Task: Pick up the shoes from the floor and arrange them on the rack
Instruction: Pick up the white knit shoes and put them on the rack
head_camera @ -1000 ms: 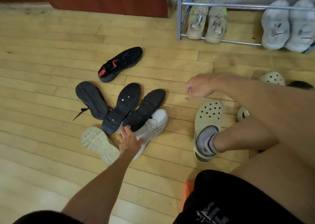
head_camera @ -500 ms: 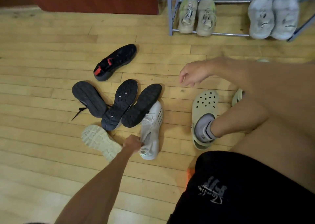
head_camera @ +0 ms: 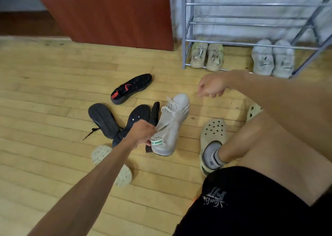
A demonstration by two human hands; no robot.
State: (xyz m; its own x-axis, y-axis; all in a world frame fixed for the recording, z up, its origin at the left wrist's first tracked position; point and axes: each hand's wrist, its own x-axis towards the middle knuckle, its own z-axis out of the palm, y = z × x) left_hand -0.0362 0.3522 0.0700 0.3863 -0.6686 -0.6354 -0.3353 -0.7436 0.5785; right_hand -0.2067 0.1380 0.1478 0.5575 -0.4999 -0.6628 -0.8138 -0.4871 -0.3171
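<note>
My left hand grips the heel of a white knit sneaker and holds it lifted, toe pointing away. Its mate lies sole-up under my left forearm. Beside them lie three black shoes: two sole-up and one on its side, half hidden behind the white sneaker. Another black shoe with a red lining rests farther off. My right hand hovers above the floor with fingers loosely curled, holding nothing. The grey metal rack stands at the back right.
On the floor under the rack's lowest shelf sit a beige pair and a grey pair. My right foot wears a cream clog; another clog peeks out behind my knee. A red-brown cabinet stands left of the rack.
My left hand closed on the white sneaker's heel, turned it and lifted it off the floor. One black shoe tipped onto its side. The camera tilted up toward the rack.
</note>
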